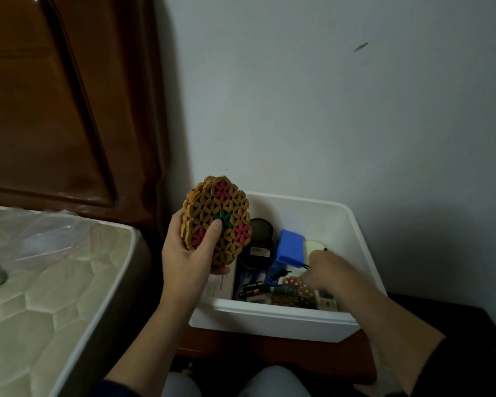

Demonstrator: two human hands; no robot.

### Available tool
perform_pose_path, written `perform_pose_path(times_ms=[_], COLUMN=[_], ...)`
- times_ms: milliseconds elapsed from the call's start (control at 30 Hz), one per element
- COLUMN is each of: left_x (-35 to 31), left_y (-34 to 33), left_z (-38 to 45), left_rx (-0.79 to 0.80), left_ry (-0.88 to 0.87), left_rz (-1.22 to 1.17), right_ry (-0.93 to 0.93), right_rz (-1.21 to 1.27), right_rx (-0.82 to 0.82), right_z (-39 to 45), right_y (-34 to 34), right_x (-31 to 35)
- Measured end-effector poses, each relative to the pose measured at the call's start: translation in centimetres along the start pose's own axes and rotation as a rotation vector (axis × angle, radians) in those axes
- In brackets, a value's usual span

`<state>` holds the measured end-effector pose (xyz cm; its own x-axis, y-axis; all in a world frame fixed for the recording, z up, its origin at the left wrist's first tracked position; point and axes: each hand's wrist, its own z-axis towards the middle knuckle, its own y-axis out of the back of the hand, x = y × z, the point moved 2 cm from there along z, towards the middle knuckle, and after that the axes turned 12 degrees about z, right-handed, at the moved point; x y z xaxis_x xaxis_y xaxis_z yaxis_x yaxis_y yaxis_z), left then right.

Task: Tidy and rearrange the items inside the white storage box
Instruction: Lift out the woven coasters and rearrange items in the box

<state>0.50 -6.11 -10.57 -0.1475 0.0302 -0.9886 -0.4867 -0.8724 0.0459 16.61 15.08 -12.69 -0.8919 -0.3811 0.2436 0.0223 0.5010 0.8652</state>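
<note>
The white storage box (272, 318) stands on a wooden nightstand against the wall. My left hand (188, 259) grips a stack of woven wooden coasters (216, 219), tan with red and green flower shapes, above the box's left edge. My right hand (331, 270) reaches down inside the box on the right, blurred, its fingers hidden among the contents. Inside lie a blue plastic block (291, 249), a dark round jar (258, 242), several batteries (255, 289), another patterned coaster (294, 285) and a leaflet (219, 285).
A mattress (49, 296) with clear plastic wrap on it fills the left, with the dark wooden headboard (55, 110) behind. The pale wall rises right behind the box. The nightstand's edge (269, 356) shows below the box, above my knees.
</note>
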Motion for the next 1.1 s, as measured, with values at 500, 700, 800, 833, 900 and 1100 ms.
perform_pose_path(times_ms=[500,700,800,833,900,1100], left_x=[0.6,0.3,0.2,0.2,0.2,0.0], left_y=[-2.7,-2.7,-2.8,-2.8,-2.8,-2.7], left_z=[-0.2,-0.4,-0.5,-0.6,-0.6,-0.7], left_rx=[0.066,0.067,0.039,0.027,0.003,-0.032], left_ry=[0.127,0.095,0.083,0.079,0.083,0.095], left_rz=[-0.087,-0.067,-0.064,-0.071,-0.089,-0.096], right_ry=[-0.233,-0.3,-0.331,-0.307,-0.232,-0.121], right_rz=[0.005,0.464,0.54,0.546,0.603,0.879], right_rx=[0.235,0.279,0.398,0.403,0.352,0.117], right_z=[1.3,1.3,0.3,0.1,0.0,1.8], right_y=[-2.3,-1.8,0.5,1.6,3.7,4.2], right_x=[-2.4,-2.4,-1.7,-1.2,-0.4,2.1])
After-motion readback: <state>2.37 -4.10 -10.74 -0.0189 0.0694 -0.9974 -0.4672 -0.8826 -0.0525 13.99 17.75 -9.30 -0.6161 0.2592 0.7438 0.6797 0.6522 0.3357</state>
